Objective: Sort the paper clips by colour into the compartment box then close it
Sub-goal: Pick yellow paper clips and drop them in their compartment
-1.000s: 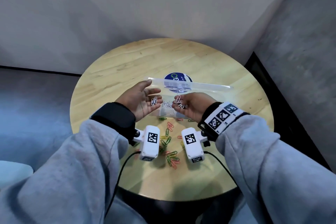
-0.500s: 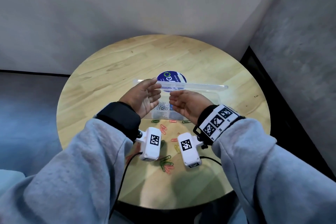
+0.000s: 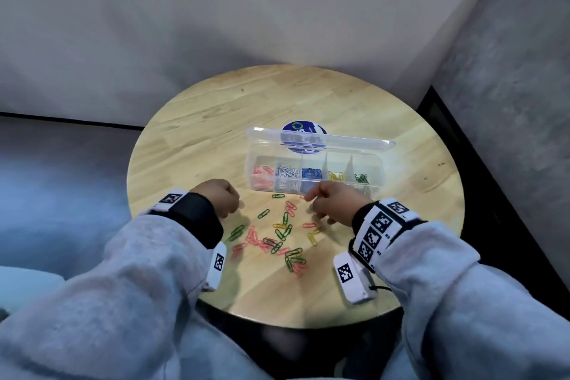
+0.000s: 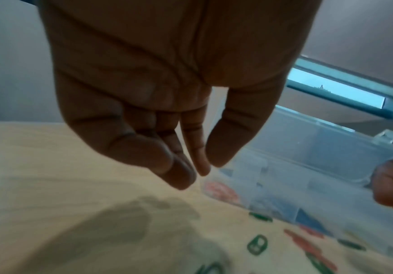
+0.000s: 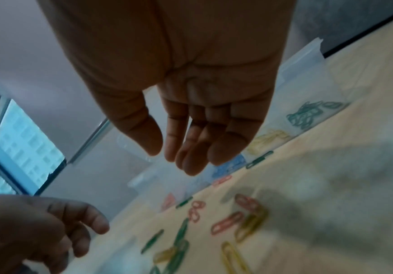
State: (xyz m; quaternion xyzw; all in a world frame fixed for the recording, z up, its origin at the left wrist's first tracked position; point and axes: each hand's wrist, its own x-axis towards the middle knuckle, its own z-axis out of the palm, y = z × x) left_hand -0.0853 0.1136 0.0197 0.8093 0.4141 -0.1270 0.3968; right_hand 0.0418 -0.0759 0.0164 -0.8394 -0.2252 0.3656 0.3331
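A clear compartment box stands on the round wooden table with its lid raised at the back. Its cells hold pink, white, blue, yellow and green clips. Loose green, pink and yellow clips lie scattered in front of the box. My left hand hovers palm down at the left of the scatter, fingers loosely curled, empty. My right hand hovers by the box's front wall, fingers relaxed, empty.
A round blue label lies behind the box. A grey concrete block rises to the right of the table and a pale wall stands behind it. The table's near edge is just past the clips.
Both hands were palm up over the box with white clips in them. They have turned palm down and dropped toward the loose clips in front of the box, and the white clips are gone from them.
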